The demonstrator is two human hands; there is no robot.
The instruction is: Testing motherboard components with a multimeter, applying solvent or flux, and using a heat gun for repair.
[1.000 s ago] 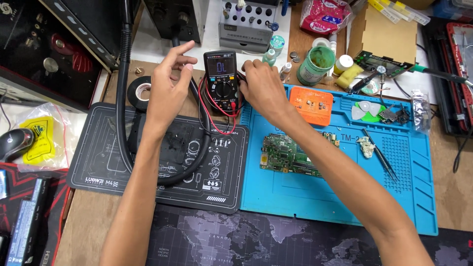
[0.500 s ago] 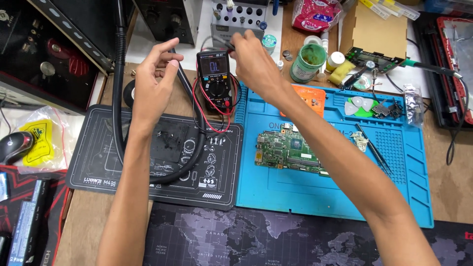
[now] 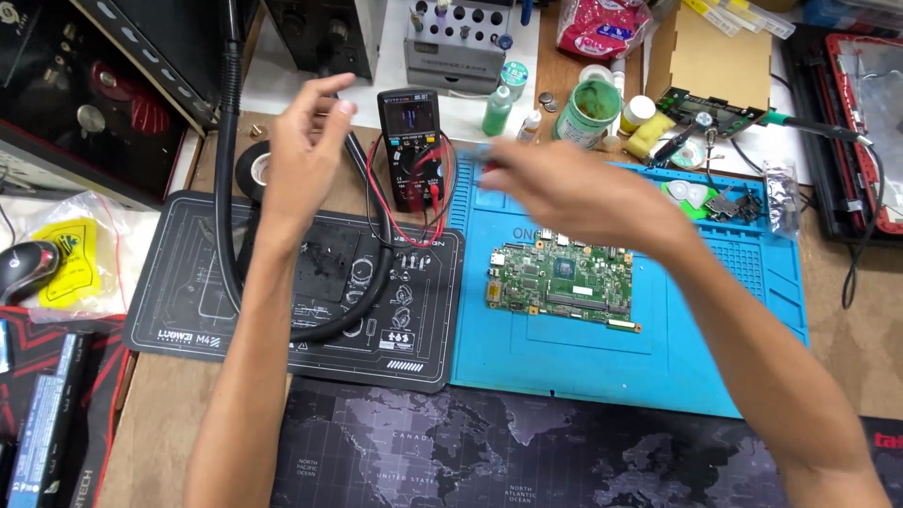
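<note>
Cluttered wooden workbench [image 3: 160,442], with a blue silicone mat [image 3: 583,367] toward its right edge and a black mat [image 3: 188,310] beside it. Near the blue mat's middle lies a green circuit board [image 3: 562,279]. At the black mat's far right corner stands a black multimeter [image 3: 414,146]. Just left of it the left hand [image 3: 306,155] hovers, fingers loosely spread, empty. Over the blue mat's far left corner the right hand [image 3: 564,193] is blurred; I cannot tell its grip.
</note>
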